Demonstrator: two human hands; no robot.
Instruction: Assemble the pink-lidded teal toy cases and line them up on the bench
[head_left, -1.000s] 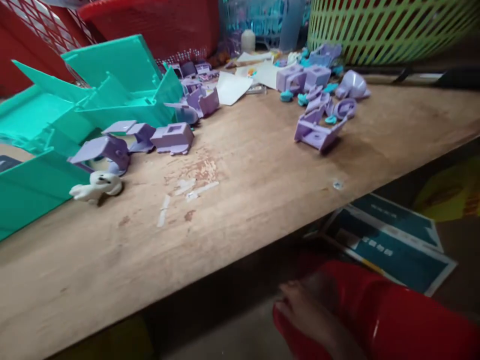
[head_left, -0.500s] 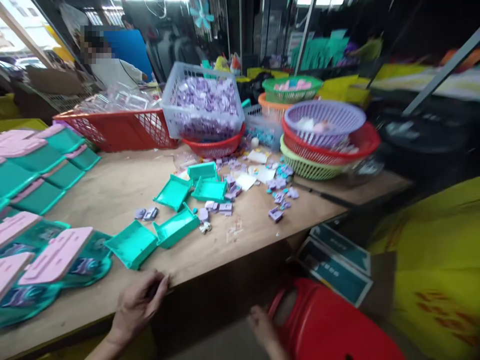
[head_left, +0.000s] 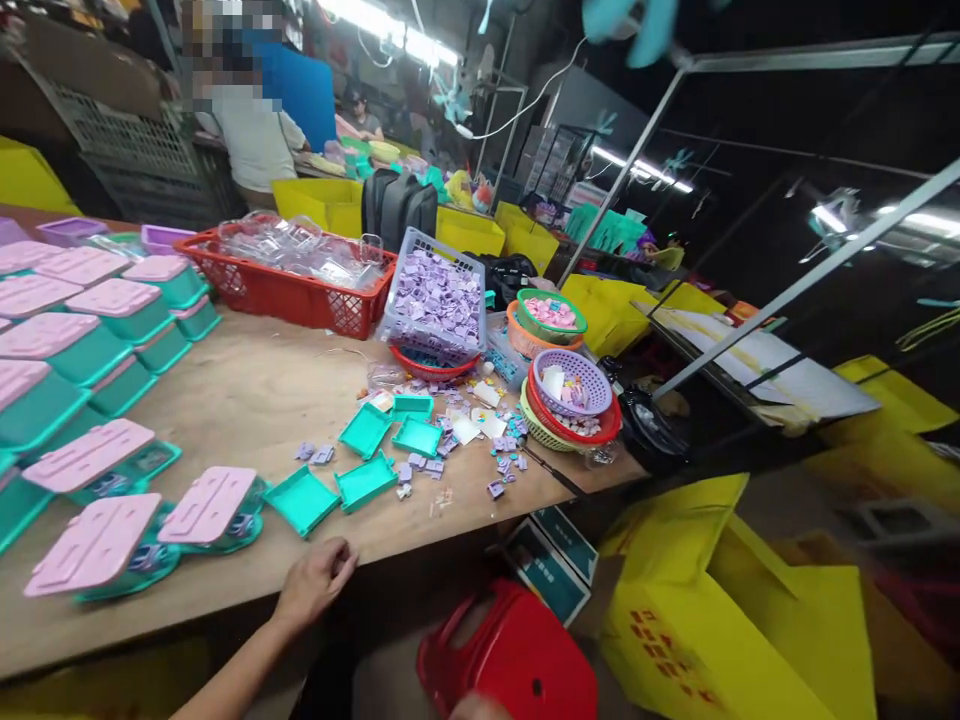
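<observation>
Holds the left hand (head_left: 315, 580) low, left of centre in the frame, over the front edge of the bare wooden table (head_left: 285, 375), fingers curled narrow; cannot tell whether gripping something. Shows the right hand (head_left: 481, 708) only as a blurred part at the bottom edge, in front of the red plastic stool (head_left: 525, 640); cannot tell whether wide, narrow or holding something.

Just above the left hand, near the table's edge, has shallow open turquoise plastic trays (head_left: 301, 497), two more lying farther up toward the centre. At lower left, shows flat pink-lidded boxes with turquoise bases (head_left: 210, 505), others standing in rows along the left side.

Right of the trays, has small lilac plastic pieces (head_left: 431, 467) scattered near the centre. Above these, shows a pale slatted plastic basket (head_left: 427, 343), tilted and heaped with lilac pieces. At lower right, has a yellow open-flapped carton (head_left: 675, 610).
</observation>
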